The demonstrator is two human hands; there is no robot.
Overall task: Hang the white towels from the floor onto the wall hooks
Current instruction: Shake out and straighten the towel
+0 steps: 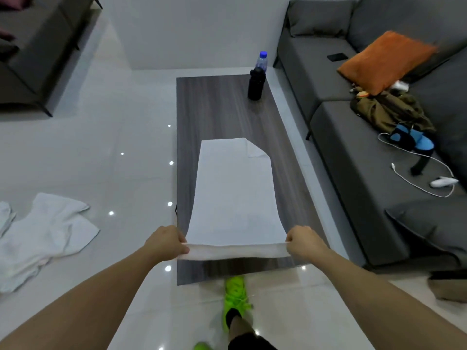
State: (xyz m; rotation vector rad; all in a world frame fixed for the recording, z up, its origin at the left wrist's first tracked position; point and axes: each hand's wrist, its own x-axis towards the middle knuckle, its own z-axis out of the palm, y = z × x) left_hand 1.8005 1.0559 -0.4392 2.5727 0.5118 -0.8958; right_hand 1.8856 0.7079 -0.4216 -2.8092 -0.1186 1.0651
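A white towel [233, 193] lies spread lengthwise on the dark wooden coffee table [217, 109], its far right corner folded over. My left hand [165, 243] grips the towel's near left corner and my right hand [304, 242] grips its near right corner, holding the near edge taut just above the table. More white towels [43, 236] lie crumpled on the glossy white floor to the left. No wall hooks are in view.
A black bottle [255, 84] and a clear bottle with a blue cap [262, 60] stand at the table's far end. A grey sofa [353, 152] with an orange cushion [384, 61], clothes and a white cable runs along the right. Another sofa [38, 46] is far left.
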